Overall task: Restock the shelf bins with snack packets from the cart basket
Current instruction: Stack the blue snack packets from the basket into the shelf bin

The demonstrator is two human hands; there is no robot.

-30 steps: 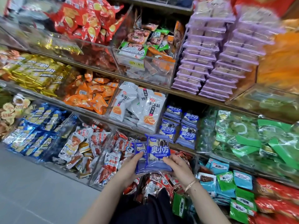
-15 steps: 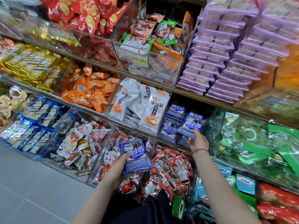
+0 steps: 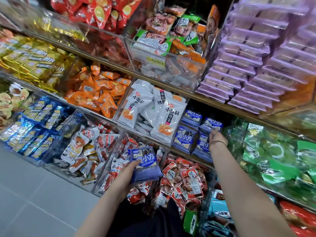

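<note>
The fingers (image 3: 136,163) of the left hand (image 3: 125,175) curl round a small stack of blue plastic snack packets (image 3: 145,165) just below the clear shelf bin (image 3: 194,152) of matching packets, where the right hand (image 3: 217,138) touches the topmost blue packet (image 3: 211,124), whether pinching it I cannot tell.

- A single view, worn on the person's head, looks forward and down at a rack of shelves (image 3: 213,100) within arm's reach.
- The shelf edges slant from upper left to lower right, and the wide lens bends them near the frame's borders.
- Three tiers of clear bins fill most of the frame. Grey floor (image 3: 34,194) shows in the lower left corner.
- Both forearms rise from the bottom edge. The left hand (image 3: 127,171), gripping a blue packet (image 3: 145,163), sits low in the middle. The right hand (image 3: 216,138) is at the front edge of the middle shelf.
</note>
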